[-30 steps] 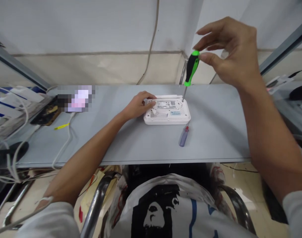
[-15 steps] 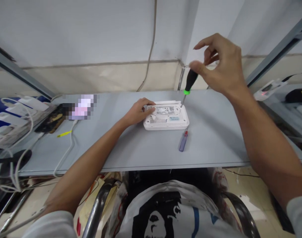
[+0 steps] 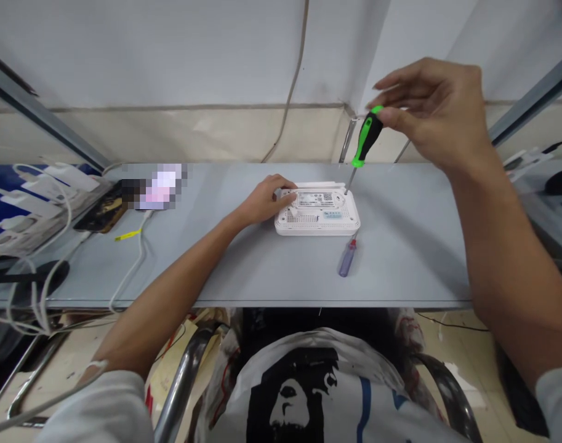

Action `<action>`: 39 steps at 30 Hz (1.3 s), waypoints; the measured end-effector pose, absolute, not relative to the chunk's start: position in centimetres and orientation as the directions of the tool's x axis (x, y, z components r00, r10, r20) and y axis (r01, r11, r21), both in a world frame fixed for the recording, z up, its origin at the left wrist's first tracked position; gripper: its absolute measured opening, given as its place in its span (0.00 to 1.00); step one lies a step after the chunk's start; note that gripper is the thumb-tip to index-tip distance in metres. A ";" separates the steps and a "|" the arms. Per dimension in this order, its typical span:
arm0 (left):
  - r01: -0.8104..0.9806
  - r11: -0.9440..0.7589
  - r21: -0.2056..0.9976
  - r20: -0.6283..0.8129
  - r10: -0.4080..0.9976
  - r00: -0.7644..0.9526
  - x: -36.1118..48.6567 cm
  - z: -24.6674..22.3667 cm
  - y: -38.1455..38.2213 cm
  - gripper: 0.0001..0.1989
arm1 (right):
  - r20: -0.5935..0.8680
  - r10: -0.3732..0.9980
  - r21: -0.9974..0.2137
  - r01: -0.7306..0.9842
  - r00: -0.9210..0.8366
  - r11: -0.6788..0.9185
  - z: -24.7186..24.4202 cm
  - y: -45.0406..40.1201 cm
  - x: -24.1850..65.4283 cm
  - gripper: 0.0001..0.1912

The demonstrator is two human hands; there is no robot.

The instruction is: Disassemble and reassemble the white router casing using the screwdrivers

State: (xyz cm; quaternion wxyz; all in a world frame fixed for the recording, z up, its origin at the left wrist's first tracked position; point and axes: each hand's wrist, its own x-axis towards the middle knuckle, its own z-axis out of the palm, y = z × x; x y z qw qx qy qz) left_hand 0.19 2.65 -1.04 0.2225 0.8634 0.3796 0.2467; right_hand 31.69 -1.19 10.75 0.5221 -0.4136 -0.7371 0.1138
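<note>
A white plastic router (image 3: 317,214) lies underside up on the grey table (image 3: 401,258), with a label and vent holes showing. My left hand (image 3: 264,200) rests on its near-left part, fingers pressing on top. My right hand (image 3: 431,114) is raised above the back right corner, thumb and fingers pinching the top of a green-and-black screwdriver (image 3: 367,138). The shaft slants down, and its tip meets the router's back right corner. The tip itself is too small to see clearly.
A small purple-handled screwdriver (image 3: 348,258) lies just in front of the router. To the left are a dark phone (image 3: 106,210), a pixelated object (image 3: 156,187), a yellow tag (image 3: 127,234), and white cables (image 3: 140,264). Chair arms (image 3: 181,381) curve below the table edge.
My right hand has risen and shifted its grip toward the top of the screwdriver handle. The tip stays at the router's corner. The whole view has shifted slightly as my head moved.
</note>
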 end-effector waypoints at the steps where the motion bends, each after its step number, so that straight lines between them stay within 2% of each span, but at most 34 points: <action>1: 0.547 -0.612 0.571 0.256 0.766 0.590 0.2 -1.0 2.6 0.15 | 0.683 0.725 -0.593 0.512 -0.088 0.621 10.7 -1.2 31.7 0.22; 5: 0.551 -0.614 0.566 0.264 0.767 0.584 0.2 -0.9 2.6 0.16 | 0.781 0.623 -0.521 0.597 0.044 0.611 10.7 -0.7 31.9 0.24; 9: 0.562 -0.602 0.568 0.257 0.778 0.574 0.2 -0.8 2.6 0.16 | 0.675 0.728 -0.632 0.415 -0.120 0.655 10.8 -0.7 32.0 0.26; 11: 0.564 -0.599 0.568 0.247 0.778 0.578 0.2 -0.7 2.6 0.16 | 0.635 0.764 -0.656 0.439 -0.119 0.614 10.7 -0.9 31.9 0.25; 15: 0.556 -0.600 0.575 0.233 0.772 0.591 0.1 -0.5 2.4 0.17 | 0.683 0.730 -0.628 0.518 0.010 0.581 10.7 -1.5 31.8 0.18; 21: 0.541 -0.609 0.580 0.243 0.763 0.599 0.1 -0.4 2.4 0.18 | 0.593 0.777 -0.651 0.442 -0.211 0.617 10.4 -1.2 31.8 0.23; 26: 0.542 -0.613 0.574 0.253 0.763 0.595 0.1 -0.7 2.8 0.17 | 0.705 0.707 -0.571 0.541 -0.064 0.618 10.3 -1.0 31.6 0.25; 28: 0.545 -0.616 0.569 0.258 0.763 0.593 0.1 -0.8 2.9 0.17 | 0.706 0.703 -0.574 0.512 -0.086 0.639 10.4 -1.1 31.7 0.24; 31: 0.532 -0.628 0.568 0.271 0.753 0.600 0.1 -1.0 2.9 0.17 | 0.632 0.757 -0.625 0.467 -0.165 0.625 10.5 -1.2 31.8 0.22; 36: 0.529 -0.637 0.560 0.275 0.746 0.607 0.0 -1.2 2.8 0.17 | 0.678 0.734 -0.562 0.613 -0.044 0.556 10.1 -1.2 31.2 0.25; 39: 0.527 -0.638 0.561 0.282 0.746 0.604 -0.3 -1.2 2.7 0.18 | 0.654 0.742 -0.590 0.515 -0.147 0.622 9.9 -0.9 31.1 0.19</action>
